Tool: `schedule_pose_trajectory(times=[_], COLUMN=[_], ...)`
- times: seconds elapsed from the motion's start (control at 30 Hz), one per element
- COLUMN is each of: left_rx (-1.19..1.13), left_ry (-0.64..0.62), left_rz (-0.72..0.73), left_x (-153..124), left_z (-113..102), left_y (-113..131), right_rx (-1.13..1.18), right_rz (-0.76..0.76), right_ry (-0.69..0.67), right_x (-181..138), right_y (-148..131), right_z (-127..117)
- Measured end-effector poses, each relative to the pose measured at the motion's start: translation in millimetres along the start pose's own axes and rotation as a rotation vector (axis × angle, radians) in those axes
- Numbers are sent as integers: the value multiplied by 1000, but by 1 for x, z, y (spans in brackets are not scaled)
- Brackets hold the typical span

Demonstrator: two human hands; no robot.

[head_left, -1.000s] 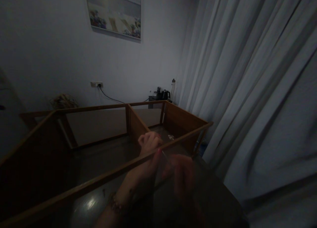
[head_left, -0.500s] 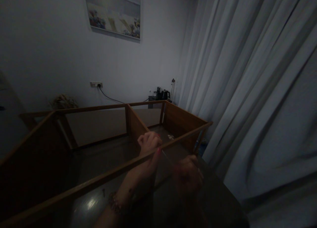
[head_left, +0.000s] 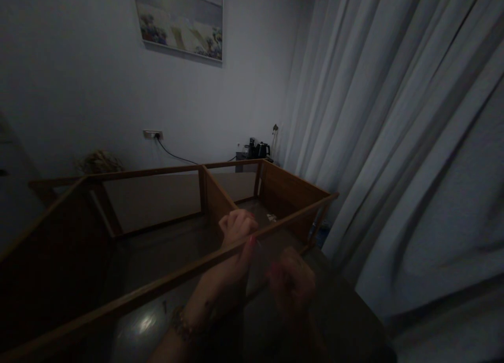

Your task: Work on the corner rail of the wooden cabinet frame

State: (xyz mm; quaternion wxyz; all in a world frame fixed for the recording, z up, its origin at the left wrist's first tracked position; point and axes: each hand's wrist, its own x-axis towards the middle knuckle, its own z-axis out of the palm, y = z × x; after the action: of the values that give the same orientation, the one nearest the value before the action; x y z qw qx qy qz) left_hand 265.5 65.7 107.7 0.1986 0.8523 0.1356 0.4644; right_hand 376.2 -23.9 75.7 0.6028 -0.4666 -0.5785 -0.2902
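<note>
My left hand (head_left: 238, 229) is wrapped over the near rail (head_left: 189, 270) of a brown wooden frame, thumb on the front side and fingers curled behind. Close by on the right, my right hand (head_left: 293, 281) is closed and blurred by motion. A thin, faint rod (head_left: 260, 246) runs from it towards the rail beside my left thumb; its exact kind is too dim and smeared to make out. The frame's middle divider panel (head_left: 220, 192) meets the rail near my left hand. A small screw-like piece (head_left: 165, 306) lies on the dark glossy surface below.
The frame's end panel (head_left: 293, 189) stands at the right, another side panel (head_left: 51, 231) at the left. Long pale curtains (head_left: 394, 142) hang at the right. Behind are a black kettle (head_left: 263, 150), a wall socket (head_left: 153, 135) with a cord, and a picture (head_left: 181, 24).
My right hand has shifted slightly left and turned, with the thin rod now more blurred. My left hand stays in place on the rail.
</note>
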Motion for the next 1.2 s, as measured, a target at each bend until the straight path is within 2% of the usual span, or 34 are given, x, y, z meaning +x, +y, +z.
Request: schedule_pose_trajectory(times=[0.1,0.2,0.27,0.37,0.7,0.9,1.03,1.2], left_rx=[-25,-43,-42,-45,24,-42,-65,-102], left_ry=[11,14,14,21,0,21,14,-13], left_rz=[-15,-7,0,6,-10,-5,-9,14], left_x=[0,-1,-1,-1,-3,-4,-3,-1], left_z=[-2,-3,-2,0,-1,7,9,19], left_y=[3,3,2,-2,2,-10,-17,-37], right_rx=[-22,37,80,96,198,168,117,78], right_rz=[-41,63,56,-23,-45,-79,-56,-31], right_ry=[36,35,25,-16,-153,-123,-54,12], right_x=[-4,-8,-8,-3,8,7,6,0], right_y=[3,6,7,5,5,7,3,0], right_z=[1,3,3,2,-6,-5,-3,1])
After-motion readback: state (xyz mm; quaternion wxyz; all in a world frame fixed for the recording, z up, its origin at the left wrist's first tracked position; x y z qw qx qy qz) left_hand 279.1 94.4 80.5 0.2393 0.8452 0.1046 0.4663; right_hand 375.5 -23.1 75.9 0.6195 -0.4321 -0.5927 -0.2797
